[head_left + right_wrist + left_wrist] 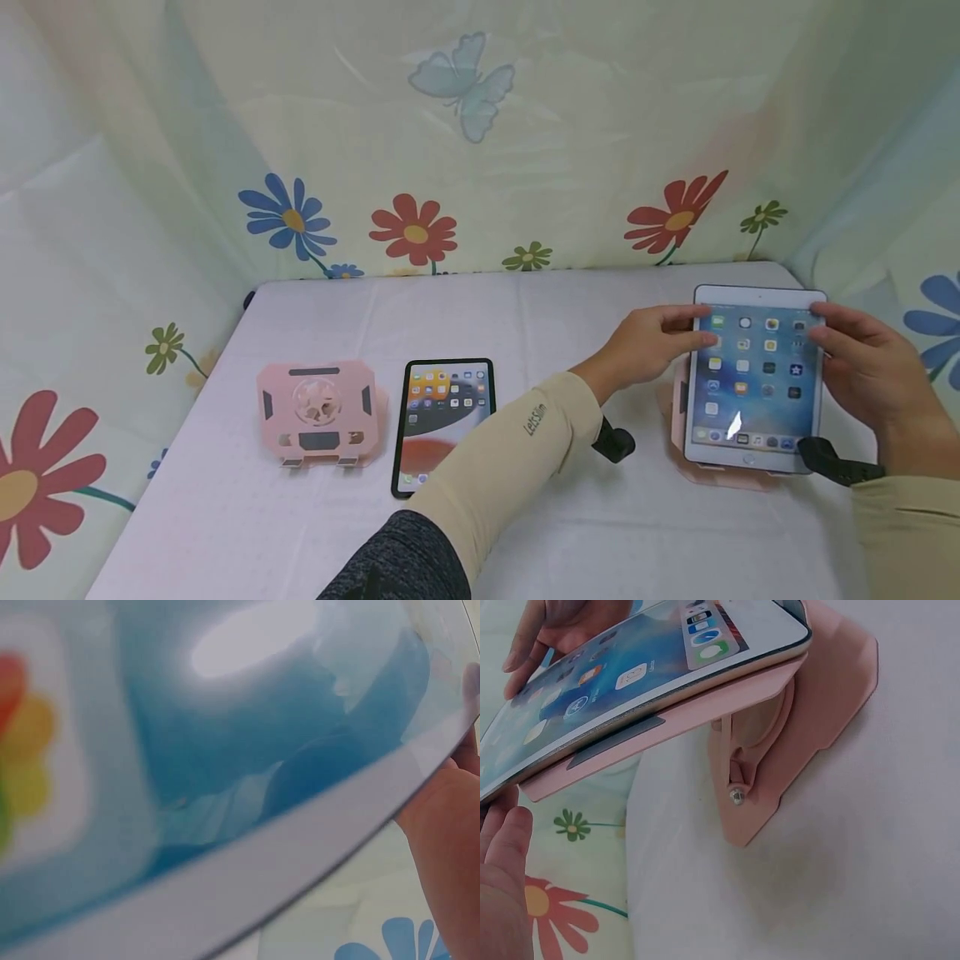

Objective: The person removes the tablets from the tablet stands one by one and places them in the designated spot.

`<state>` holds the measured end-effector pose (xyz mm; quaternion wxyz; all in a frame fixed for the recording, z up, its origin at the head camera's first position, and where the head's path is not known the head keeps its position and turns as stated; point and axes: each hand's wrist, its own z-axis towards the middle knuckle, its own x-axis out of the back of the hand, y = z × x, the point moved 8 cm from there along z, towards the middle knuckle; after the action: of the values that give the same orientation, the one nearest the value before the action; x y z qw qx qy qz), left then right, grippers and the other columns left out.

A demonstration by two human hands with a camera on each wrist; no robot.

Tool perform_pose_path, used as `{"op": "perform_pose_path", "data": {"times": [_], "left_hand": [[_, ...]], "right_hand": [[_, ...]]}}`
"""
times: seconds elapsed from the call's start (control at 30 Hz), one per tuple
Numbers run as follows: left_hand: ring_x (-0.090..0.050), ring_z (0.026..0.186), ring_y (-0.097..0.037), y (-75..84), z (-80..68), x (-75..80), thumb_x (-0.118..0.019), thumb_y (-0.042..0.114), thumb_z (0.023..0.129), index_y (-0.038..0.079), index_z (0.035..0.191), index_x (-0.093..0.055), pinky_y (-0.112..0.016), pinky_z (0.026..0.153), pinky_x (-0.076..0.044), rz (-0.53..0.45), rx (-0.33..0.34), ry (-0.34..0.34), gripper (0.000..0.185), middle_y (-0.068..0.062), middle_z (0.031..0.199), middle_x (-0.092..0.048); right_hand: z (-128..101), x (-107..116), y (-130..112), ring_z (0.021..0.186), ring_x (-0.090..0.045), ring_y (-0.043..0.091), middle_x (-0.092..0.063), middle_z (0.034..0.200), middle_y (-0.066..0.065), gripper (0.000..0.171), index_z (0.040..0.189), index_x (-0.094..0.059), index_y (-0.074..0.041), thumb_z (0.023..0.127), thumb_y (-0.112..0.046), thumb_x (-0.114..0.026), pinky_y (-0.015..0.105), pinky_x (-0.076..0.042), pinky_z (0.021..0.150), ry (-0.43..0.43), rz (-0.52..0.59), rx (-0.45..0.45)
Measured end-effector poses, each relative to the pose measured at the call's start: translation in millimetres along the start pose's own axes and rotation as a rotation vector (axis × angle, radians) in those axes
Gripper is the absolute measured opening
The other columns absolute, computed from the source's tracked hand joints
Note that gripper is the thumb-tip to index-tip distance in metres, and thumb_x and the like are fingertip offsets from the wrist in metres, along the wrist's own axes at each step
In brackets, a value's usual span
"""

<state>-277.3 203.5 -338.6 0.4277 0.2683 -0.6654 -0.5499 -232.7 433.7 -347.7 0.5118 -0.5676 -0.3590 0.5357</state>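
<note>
A white-framed tablet (750, 367), its screen lit with rows of app icons, leans back on a pink folding stand (817, 705) at the right of the table. My left hand (648, 337) holds the tablet's upper left edge, thumb below the forefinger. At the opposite edge, my right hand (866, 362) grips the tablet, with a thumb and finger over the frame. In the left wrist view the tablet's back lies along the stand's tilted plate. The screen fills most of the right wrist view and hides most of the right hand's fingers.
A black-framed tablet (450, 392) lies face up mid-table, partly covered by my left forearm. Left of it stands a second pink stand (315, 408) with dark pads and two front hooks. Flower-printed curtains (570, 158) hang behind and beside the white table (225, 500).
</note>
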Motion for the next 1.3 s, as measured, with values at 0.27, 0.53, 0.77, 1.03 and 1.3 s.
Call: {"op": "perform_pose_path", "data": {"times": [0.27,0.53,0.77,1.03,1.3], "left_hand": [[-0.055,0.096,0.005,-0.9,-2.1,1.1,-0.072,0.03,0.094,0.03,0.131,-0.068,-0.015,0.084,-0.049,0.0,0.021,0.01,0.037,0.021,0.114,-0.063],[-0.055,0.094,0.004,2.3,-3.3,7.2,-0.072,0.03,0.094,0.029,0.13,-0.069,-0.014,0.081,-0.049,-0.005,-0.01,0.009,0.035,0.02,0.11,-0.064],[-0.056,0.095,0.005,7.6,-6.5,15.7,-0.07,0.028,0.096,0.026,0.131,-0.068,-0.012,0.081,-0.049,-0.001,-0.067,0.0,0.036,0.019,0.112,-0.064],[-0.061,0.09,0.003,11.7,-12.7,24.8,-0.071,0.02,0.095,0.021,0.133,-0.066,-0.016,0.072,-0.055,-0.102,-0.072,-0.002,0.039,0.014,0.11,-0.065],[-0.063,0.089,0.0,11.5,-21.6,40.2,-0.073,0.018,0.094,0.022,0.133,-0.066,-0.021,0.069,-0.057,-0.147,-0.075,0.015,0.04,0.012,0.108,-0.065]], "right_hand": [[-3,3,-1,0.107,-0.047,0.003,-0.052,0.124,-0.009,0.035,0.132,-0.067,-0.011,0.1,-0.001,-0.058,0.015,-0.025,0.11,-0.002,-0.034,-0.004],[-4,-4,-15,0.105,-0.048,0.007,-0.051,0.125,-0.006,0.035,0.13,-0.067,-0.006,0.099,0.005,-0.055,0.006,-0.046,0.079,-0.048,-0.035,0.067],[-8,-15,-27,0.108,-0.046,0.009,-0.052,0.126,-0.004,0.035,0.128,-0.068,-0.003,0.099,0.009,-0.054,0.007,-0.046,0.082,-0.082,-0.052,0.106],[-13,-31,-37,0.095,-0.061,0.009,-0.061,0.116,0.001,0.037,0.128,-0.067,-0.001,0.097,0.013,-0.052,0.013,-0.052,0.08,-0.158,-0.041,0.168],[-17,-47,-40,0.093,-0.066,0.007,-0.06,0.119,0.001,0.044,0.131,-0.066,-0.004,0.096,0.017,-0.051,0.015,-0.053,0.078,-0.218,-0.089,0.169]]}}
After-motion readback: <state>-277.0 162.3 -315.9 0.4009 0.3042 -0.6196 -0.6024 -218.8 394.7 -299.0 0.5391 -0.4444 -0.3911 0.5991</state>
